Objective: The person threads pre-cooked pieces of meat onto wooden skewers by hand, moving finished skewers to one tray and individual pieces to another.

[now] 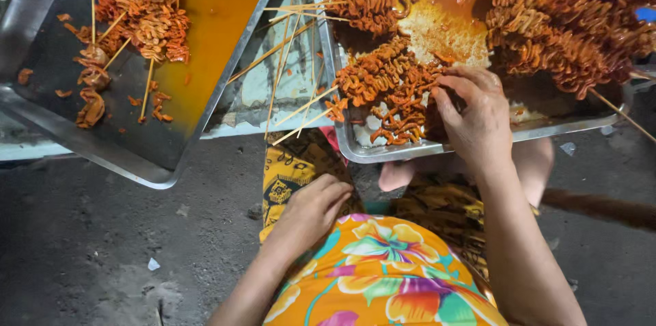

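My right hand (473, 115) reaches into the near edge of a metal tray (383, 154), its fingers curled into a heap of orange-brown marinated meat pieces (386, 80). Whether it grips a piece is hidden by the fingers. My left hand (313, 208) rests loosely closed on the yellow patterned cloth (290, 172) over my lap, and nothing shows in it. Skewered meat (567, 18) is piled at the tray's far right in reddish sauce.
A second metal tray (147, 169) at left holds orange sauce, several skewers of meat (147, 8) and scraps. Loose bamboo skewers (290, 59) lie between the trays. Dark rough ground (89, 244) lies below. My lap is covered by bright floral fabric (383, 271).
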